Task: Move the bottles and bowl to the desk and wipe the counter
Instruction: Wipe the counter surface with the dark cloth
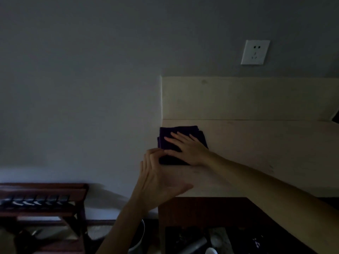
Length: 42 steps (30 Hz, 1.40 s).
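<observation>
A folded dark purple cloth lies at the far left corner of the pale counter. My right hand presses flat on it with straight, spread fingers. My left hand is at the counter's left edge, its fingertips touching the cloth's near left corner; I cannot tell whether they pinch it. No bottles or bowl stand on the visible counter. The scene is dim.
A pale backsplash rises behind the counter, with a white wall socket above. Below the counter front is a dark surface with dim objects, including a grey cylinder. A dark wooden rack stands low left.
</observation>
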Each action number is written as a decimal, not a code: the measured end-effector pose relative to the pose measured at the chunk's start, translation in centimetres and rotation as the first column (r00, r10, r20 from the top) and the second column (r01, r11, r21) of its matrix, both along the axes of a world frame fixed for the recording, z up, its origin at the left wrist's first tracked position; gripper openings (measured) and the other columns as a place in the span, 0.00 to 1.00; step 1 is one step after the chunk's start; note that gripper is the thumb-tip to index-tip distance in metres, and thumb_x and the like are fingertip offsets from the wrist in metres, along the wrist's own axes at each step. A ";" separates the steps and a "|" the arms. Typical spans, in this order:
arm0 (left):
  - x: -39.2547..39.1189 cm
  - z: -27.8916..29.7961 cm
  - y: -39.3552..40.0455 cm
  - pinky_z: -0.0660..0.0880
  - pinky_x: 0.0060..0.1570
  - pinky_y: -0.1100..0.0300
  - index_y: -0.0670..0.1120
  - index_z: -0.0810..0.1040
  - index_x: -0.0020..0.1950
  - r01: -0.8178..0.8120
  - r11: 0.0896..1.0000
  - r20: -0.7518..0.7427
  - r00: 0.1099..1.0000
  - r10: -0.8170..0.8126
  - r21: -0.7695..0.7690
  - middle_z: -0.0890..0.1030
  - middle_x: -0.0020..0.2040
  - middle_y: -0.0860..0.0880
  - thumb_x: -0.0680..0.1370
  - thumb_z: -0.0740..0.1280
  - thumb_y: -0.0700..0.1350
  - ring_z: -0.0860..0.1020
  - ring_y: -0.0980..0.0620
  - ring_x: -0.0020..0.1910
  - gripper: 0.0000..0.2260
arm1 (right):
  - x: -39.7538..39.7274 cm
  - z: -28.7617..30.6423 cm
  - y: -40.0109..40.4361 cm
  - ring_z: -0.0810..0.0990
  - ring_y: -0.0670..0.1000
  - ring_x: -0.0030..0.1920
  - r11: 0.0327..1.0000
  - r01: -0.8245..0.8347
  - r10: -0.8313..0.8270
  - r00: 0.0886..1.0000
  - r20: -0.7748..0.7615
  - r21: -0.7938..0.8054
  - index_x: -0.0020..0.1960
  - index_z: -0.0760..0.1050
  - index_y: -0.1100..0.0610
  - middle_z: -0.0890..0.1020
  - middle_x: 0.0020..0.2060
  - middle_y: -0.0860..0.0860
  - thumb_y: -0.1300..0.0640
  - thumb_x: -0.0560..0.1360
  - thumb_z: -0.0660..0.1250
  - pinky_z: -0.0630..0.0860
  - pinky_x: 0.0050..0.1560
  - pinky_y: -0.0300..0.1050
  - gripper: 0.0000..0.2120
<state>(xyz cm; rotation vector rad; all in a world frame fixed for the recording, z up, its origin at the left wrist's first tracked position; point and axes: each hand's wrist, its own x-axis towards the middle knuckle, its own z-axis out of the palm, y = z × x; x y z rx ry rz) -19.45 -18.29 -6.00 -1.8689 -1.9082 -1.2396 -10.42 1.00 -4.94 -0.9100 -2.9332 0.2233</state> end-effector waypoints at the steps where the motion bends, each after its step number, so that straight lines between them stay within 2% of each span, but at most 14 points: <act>1: 0.4 0.1 0.5 0.74 0.57 0.57 0.46 0.64 0.64 0.005 1.000 0.007 1.000 -0.005 0.001 0.68 0.62 0.48 0.61 0.69 0.75 0.71 0.51 0.60 0.44 | -0.8 -0.1 1.3 0.45 0.46 0.78 1.000 0.022 -0.022 1.000 -0.006 -0.003 0.77 0.48 0.36 0.48 0.79 0.43 0.25 0.72 0.42 0.42 0.77 0.56 0.36; 6: 1.9 0.0 3.0 0.74 0.56 0.54 0.44 0.66 0.62 0.002 0.999 -0.004 1.000 -0.002 -0.040 0.68 0.62 0.47 0.65 0.69 0.72 0.71 0.51 0.59 0.39 | -3.6 0.0 7.0 0.46 0.46 0.78 0.998 0.068 -0.068 0.998 0.000 0.013 0.77 0.49 0.37 0.49 0.79 0.42 0.23 0.71 0.41 0.43 0.77 0.56 0.38; 9: 2.8 -0.2 3.5 0.74 0.55 0.54 0.42 0.67 0.62 -0.040 0.997 -0.046 0.998 0.038 -0.059 0.69 0.61 0.47 0.64 0.68 0.74 0.71 0.51 0.59 0.42 | -4.2 0.2 9.0 0.47 0.47 0.79 0.998 0.070 -0.070 0.998 0.003 0.003 0.77 0.50 0.38 0.50 0.79 0.43 0.23 0.70 0.40 0.43 0.77 0.56 0.39; 11: 3.3 -0.1 3.1 0.73 0.56 0.55 0.43 0.66 0.63 -0.073 0.997 -0.015 0.997 0.072 -0.039 0.68 0.61 0.48 0.66 0.66 0.74 0.71 0.51 0.59 0.40 | -4.3 0.4 9.2 0.46 0.48 0.79 0.998 0.057 -0.057 0.998 0.012 -0.003 0.77 0.49 0.39 0.50 0.79 0.44 0.23 0.70 0.39 0.43 0.77 0.57 0.40; 13: 3.9 0.2 2.2 0.72 0.58 0.54 0.47 0.65 0.63 -0.105 0.994 0.065 0.992 0.105 -0.003 0.67 0.61 0.51 0.71 0.63 0.71 0.70 0.53 0.59 0.33 | -3.4 0.6 8.3 0.46 0.48 0.79 1.000 0.017 -0.017 0.999 0.028 -0.002 0.78 0.48 0.39 0.49 0.79 0.45 0.24 0.71 0.40 0.42 0.77 0.58 0.39; 17: 4.9 1.5 3.1 0.73 0.58 0.45 0.50 0.65 0.60 -0.166 0.982 0.218 0.965 0.144 0.088 0.66 0.59 0.53 0.76 0.59 0.67 0.71 0.52 0.60 0.24 | 3.1 0.0 4.0 0.46 0.48 0.79 0.976 -0.214 0.214 0.977 0.008 0.035 0.77 0.48 0.38 0.50 0.79 0.44 0.28 0.75 0.44 0.43 0.75 0.57 0.33; 19: 6.4 2.5 4.9 0.73 0.59 0.44 0.47 0.67 0.60 -0.180 0.977 0.276 0.950 0.144 0.113 0.66 0.58 0.52 0.76 0.58 0.67 0.71 0.49 0.59 0.25 | 7.7 -0.3 3.0 0.45 0.47 0.78 0.954 -0.294 0.294 0.956 0.019 0.059 0.77 0.47 0.37 0.48 0.79 0.43 0.29 0.76 0.45 0.41 0.75 0.53 0.32; 21: 8.7 3.0 6.9 0.73 0.59 0.49 0.45 0.68 0.59 -0.152 0.985 0.281 0.952 0.123 0.083 0.65 0.58 0.51 0.76 0.58 0.65 0.72 0.48 0.59 0.25 | 12.2 -0.2 3.8 0.43 0.45 0.78 0.958 -0.286 0.285 0.958 0.030 0.033 0.77 0.45 0.37 0.46 0.79 0.41 0.28 0.76 0.45 0.38 0.74 0.52 0.32; 23: 11.7 3.0 8.4 0.71 0.58 0.56 0.46 0.68 0.59 -0.057 0.998 0.230 0.972 0.049 0.029 0.66 0.57 0.52 0.76 0.61 0.62 0.72 0.50 0.58 0.23 | 16.8 0.2 5.5 0.42 0.45 0.78 0.971 -0.236 0.235 0.972 0.026 0.031 0.77 0.45 0.36 0.45 0.78 0.40 0.28 0.76 0.45 0.38 0.74 0.51 0.32; 25: 15.1 2.5 9.7 0.71 0.56 0.61 0.45 0.69 0.59 0.058 0.996 0.069 0.996 -0.054 -0.065 0.67 0.58 0.51 0.77 0.60 0.64 0.72 0.52 0.58 0.24 | 22.0 0.4 7.9 0.42 0.44 0.78 0.985 -0.173 0.172 0.985 0.030 0.013 0.77 0.45 0.36 0.45 0.78 0.39 0.28 0.75 0.45 0.38 0.75 0.51 0.33; 29: 22.0 0.9 12.4 0.72 0.57 0.57 0.51 0.71 0.65 0.086 0.964 -0.247 0.957 -0.150 -0.252 0.66 0.65 0.51 0.76 0.57 0.69 0.71 0.53 0.61 0.27 | 34.0 0.3 13.3 0.43 0.43 0.78 1.000 0.002 -0.003 0.999 0.044 0.022 0.77 0.45 0.35 0.46 0.78 0.39 0.27 0.74 0.44 0.41 0.77 0.52 0.33; 32: 26.9 0.5 15.5 0.72 0.58 0.56 0.55 0.69 0.70 0.085 0.950 -0.323 0.928 -0.185 -0.300 0.66 0.69 0.51 0.74 0.56 0.71 0.73 0.52 0.63 0.30 | 42.7 0.5 16.9 0.43 0.42 0.78 0.991 0.129 -0.130 0.990 0.052 0.014 0.76 0.46 0.34 0.47 0.78 0.38 0.27 0.75 0.45 0.43 0.77 0.53 0.32; 36: 33.0 0.9 19.5 0.72 0.58 0.54 0.54 0.68 0.71 0.094 0.941 -0.419 0.878 -0.232 -0.325 0.68 0.70 0.49 0.74 0.53 0.73 0.74 0.49 0.63 0.33 | 52.1 0.8 20.7 0.44 0.41 0.77 0.979 0.204 -0.202 0.977 0.065 -0.025 0.76 0.47 0.33 0.48 0.78 0.36 0.27 0.75 0.47 0.46 0.77 0.55 0.31; 42: 37.3 -0.5 21.6 0.70 0.55 0.53 0.50 0.75 0.67 0.090 0.952 -0.541 0.805 -0.242 -0.292 0.75 0.63 0.48 0.79 0.50 0.68 0.76 0.46 0.58 0.29 | 61.7 1.1 22.2 0.43 0.40 0.77 0.967 0.254 -0.253 0.964 0.077 -0.007 0.76 0.46 0.34 0.47 0.78 0.36 0.29 0.76 0.48 0.44 0.77 0.52 0.30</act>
